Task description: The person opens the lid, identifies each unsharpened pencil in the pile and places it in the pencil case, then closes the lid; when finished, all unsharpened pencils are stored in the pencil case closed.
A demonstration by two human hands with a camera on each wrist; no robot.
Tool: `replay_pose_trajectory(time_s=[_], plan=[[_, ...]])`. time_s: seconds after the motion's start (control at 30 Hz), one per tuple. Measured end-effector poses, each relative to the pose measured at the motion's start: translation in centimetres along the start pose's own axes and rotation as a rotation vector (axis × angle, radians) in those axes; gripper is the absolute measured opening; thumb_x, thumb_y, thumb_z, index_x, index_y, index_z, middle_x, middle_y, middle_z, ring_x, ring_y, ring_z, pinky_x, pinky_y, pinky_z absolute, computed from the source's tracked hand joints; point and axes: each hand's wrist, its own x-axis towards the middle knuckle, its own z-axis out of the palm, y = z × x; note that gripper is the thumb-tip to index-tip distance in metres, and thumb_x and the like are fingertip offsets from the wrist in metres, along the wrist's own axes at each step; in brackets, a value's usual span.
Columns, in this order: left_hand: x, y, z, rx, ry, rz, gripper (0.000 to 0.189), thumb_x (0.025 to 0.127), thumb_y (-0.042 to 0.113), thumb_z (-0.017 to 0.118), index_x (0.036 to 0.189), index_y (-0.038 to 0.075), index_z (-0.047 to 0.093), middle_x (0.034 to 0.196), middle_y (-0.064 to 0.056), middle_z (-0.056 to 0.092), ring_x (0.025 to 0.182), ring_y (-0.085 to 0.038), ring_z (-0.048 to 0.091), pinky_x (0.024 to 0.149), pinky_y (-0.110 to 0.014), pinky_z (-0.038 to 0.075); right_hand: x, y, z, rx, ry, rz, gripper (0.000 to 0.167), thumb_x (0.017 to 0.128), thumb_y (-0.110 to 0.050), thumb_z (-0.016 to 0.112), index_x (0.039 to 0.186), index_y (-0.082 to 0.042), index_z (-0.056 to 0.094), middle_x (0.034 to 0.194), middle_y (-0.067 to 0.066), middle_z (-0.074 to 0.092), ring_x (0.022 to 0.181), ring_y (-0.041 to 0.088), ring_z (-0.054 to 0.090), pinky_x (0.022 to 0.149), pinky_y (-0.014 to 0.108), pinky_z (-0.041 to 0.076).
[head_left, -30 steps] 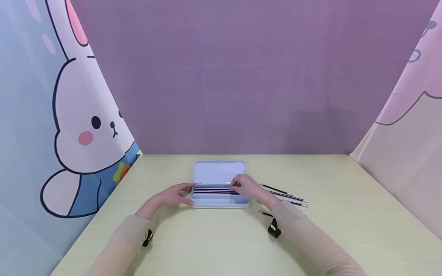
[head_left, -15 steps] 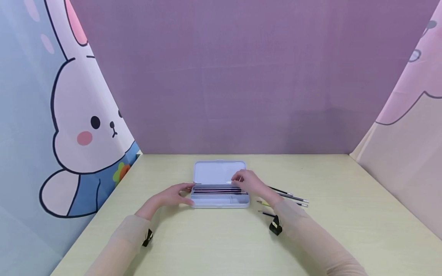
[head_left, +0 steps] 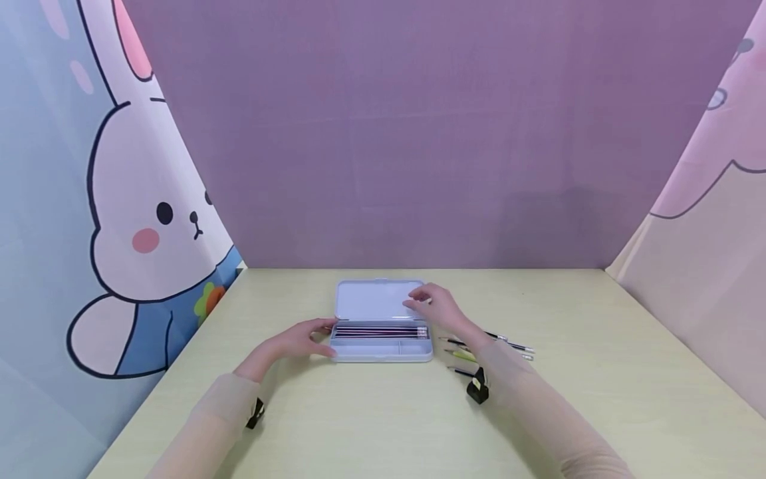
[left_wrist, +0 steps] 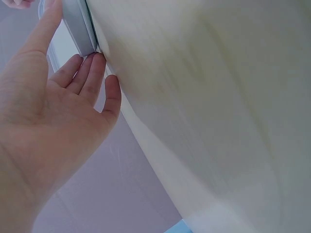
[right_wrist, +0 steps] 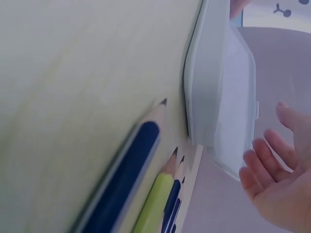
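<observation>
A white pencil case (head_left: pixel 366 350) lies on the table with its lid (head_left: pixel 372 299) folded back. Several dark striped pencils (head_left: pixel 377 332) fill its rear compartment, white-tipped ends to the right. At the case's left end, my left hand (head_left: pixel 297 339) holds it, thumb by the front corner and fingers by the rear one; the left wrist view shows those fingers against the end wall. My right hand (head_left: pixel 441 309) hovers over the right side of the lid, fingers relaxed and holding nothing. In the right wrist view the same hand (right_wrist: pixel 284 179) appears beside the case, palm visible.
Right of the case lie several loose pencils: a dark blue one (right_wrist: pixel 129 172) nearest the front, a yellow-green one (right_wrist: pixel 154 204), and others partly hidden under my right forearm. The front compartments of the case (head_left: pixel 415 347) hold nothing visible. A purple cloth wall (head_left: pixel 383 146) closes off the table's rear.
My right hand has risen from the rear compartment and moved back and right, leaving the pencils' white-tipped ends visible. The left hand stays at the case's left end.
</observation>
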Motion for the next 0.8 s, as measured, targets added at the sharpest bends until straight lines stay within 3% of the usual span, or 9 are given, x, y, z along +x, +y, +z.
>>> replay_pose_trajectory(time_s=[0.13, 0.3, 0.6, 0.8], plan=[[0.2, 0.0, -0.1, -0.009, 0.004, -0.004, 0.079, 0.078, 0.035, 0.076, 0.142, 0.007, 0.04, 0.14, -0.015, 0.047, 0.124, -0.032, 0.046, 0.108, -0.054, 0.03, 0.3, 0.6, -0.3, 0.012, 0.035, 0.001, 0.042, 0.088, -0.028, 0.066, 0.12, -0.001, 0.061, 0.123, 0.015, 0.058, 0.117, 0.032, 0.052, 0.099, 0.048, 0.043], [0.3, 0.1, -0.1, -0.015, 0.004, -0.008, 0.079, 0.078, 0.035, 0.076, 0.142, 0.007, 0.04, 0.14, -0.015, 0.046, 0.124, -0.032, 0.046, 0.108, -0.054, 0.03, 0.6, 1.3, -0.7, 0.028, 0.02, 0.06, 0.058, 0.089, -0.035, 0.064, 0.135, -0.004, 0.049, 0.142, 0.016, 0.043, 0.134, 0.034, 0.036, 0.11, 0.05, 0.03], [0.3, 0.1, 0.0, -0.012, 0.012, 0.026, 0.08, 0.077, 0.033, 0.076, 0.141, 0.002, 0.039, 0.138, -0.018, 0.048, 0.123, -0.034, 0.047, 0.107, -0.055, 0.029, 0.7, 2.1, -0.9, 0.116, -0.08, 0.163, 0.078, 0.089, -0.038, 0.063, 0.148, -0.006, 0.024, 0.152, 0.015, 0.028, 0.136, 0.035, 0.033, 0.108, 0.048, 0.034], [0.5, 0.4, 0.1, 0.004, 0.033, 0.039, 0.08, 0.077, 0.032, 0.077, 0.14, 0.001, 0.039, 0.136, -0.017, 0.05, 0.121, -0.034, 0.048, 0.107, -0.054, 0.031, 0.9, 2.1, -1.0, 0.127, -0.078, 0.132, 0.079, 0.089, -0.036, 0.064, 0.148, -0.003, 0.022, 0.151, 0.018, 0.029, 0.135, 0.035, 0.035, 0.107, 0.047, 0.035]])
